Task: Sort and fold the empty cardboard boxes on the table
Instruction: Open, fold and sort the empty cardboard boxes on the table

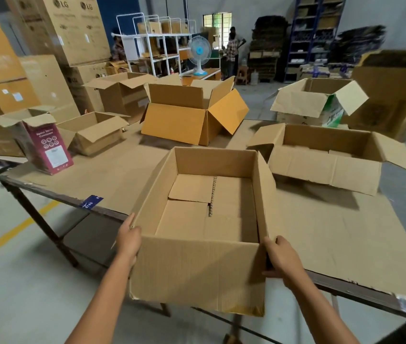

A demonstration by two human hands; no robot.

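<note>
The box [197, 271] sits at lower centre of the frame, top open and its bottom flaps folded shut inside. Its front wall juts out past the near edge of the table [102, 175]. The left hand [128, 240] presses flat against the box's left wall at the front corner, fingers straight, holding nothing closed. The right hand [281, 259] grasps the front right corner, its fingers curled round onto the front wall and its thumb up on the side.

Behind it on the right lies a low box [321, 170] with its flaps spread. At centre back stands an orange box [179, 122], open, flaps hanging outward. To the left are a small box [95, 137] tipped slightly and, nearer the left edge, a maroon box [49, 147] leaning, both on the table. A green-printed box [318, 105] stands at upper right. A fan [199, 52] stands in the upper middle, and tall cartons [73, 26] fill the upper left.
</note>
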